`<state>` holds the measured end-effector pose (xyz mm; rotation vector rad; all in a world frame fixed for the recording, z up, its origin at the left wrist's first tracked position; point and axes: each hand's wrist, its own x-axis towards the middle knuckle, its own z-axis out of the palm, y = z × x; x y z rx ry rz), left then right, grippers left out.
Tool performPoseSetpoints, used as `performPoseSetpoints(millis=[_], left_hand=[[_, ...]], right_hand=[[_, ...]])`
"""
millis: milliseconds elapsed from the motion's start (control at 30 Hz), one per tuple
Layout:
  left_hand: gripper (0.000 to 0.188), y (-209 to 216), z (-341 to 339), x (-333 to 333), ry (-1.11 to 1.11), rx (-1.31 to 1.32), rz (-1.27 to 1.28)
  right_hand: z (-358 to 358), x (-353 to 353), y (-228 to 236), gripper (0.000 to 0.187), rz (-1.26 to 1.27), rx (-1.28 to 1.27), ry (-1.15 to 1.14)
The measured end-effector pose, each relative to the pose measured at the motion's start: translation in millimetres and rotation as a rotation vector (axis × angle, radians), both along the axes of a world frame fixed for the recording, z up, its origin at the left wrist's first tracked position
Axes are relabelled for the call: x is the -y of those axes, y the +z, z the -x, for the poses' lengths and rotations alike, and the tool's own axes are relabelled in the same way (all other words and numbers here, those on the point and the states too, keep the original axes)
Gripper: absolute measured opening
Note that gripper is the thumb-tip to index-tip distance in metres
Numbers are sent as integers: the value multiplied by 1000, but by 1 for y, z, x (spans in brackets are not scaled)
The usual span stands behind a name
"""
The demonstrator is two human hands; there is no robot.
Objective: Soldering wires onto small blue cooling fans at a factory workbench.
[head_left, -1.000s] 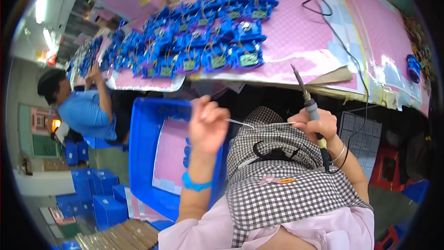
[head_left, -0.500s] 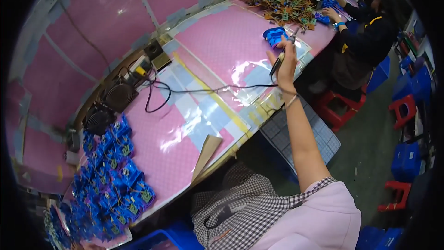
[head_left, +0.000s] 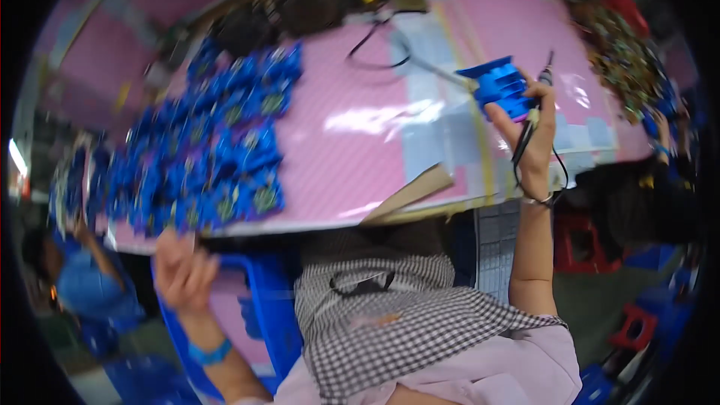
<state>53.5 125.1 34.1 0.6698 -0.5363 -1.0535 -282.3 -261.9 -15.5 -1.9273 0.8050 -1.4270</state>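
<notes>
My right hand [head_left: 536, 150] is raised over the right part of the pink table, closed around two things. A blue plastic housing [head_left: 499, 88] with ribbed slots sits between thumb and fingers. Through the same hand runs a corded, pen-shaped tool [head_left: 547, 73], like a soldering iron, its dark tip pointing up. The tool's black cord loops beside my wrist. My left hand [head_left: 184, 274] is by the table's front edge, above a blue crate [head_left: 274, 311]; its fingers look curled but are smeared by motion. Close beyond it lie rows of blue housings with small green boards [head_left: 240, 97].
A brown cardboard flap [head_left: 412, 196] lies at the table's front edge. Dark fans [head_left: 307, 11] stand along the back. A heap of wired circuit boards [head_left: 619, 60] is at far right, near a co-worker [head_left: 649, 199]. Another person [head_left: 90, 277] sits at left. Red stools [head_left: 581, 244] stand at right.
The view has turned left. My right hand now has the blue housing, lifted off the table, along with the tool. My left hand and forearm have come into view at lower left.
</notes>
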Motion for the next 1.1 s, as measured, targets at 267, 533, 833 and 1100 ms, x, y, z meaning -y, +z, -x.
performPoseSetpoints(millis=[267,533,833,1100], left_hand=[[16,-61,90,107,364,890,-636],[18,-87,101,137,248,944,-574],[47,-76,106,189,238,1280,-673],[31,-53,98,133,416,1374,-711]], right_hand=[[-97,-102,7,46,-195,-409,183],[-79,-93,22,28,168,-555,552],[-132,-6,29,27,163,-476,187],[-105,-20,-3,26,225,-464,318]])
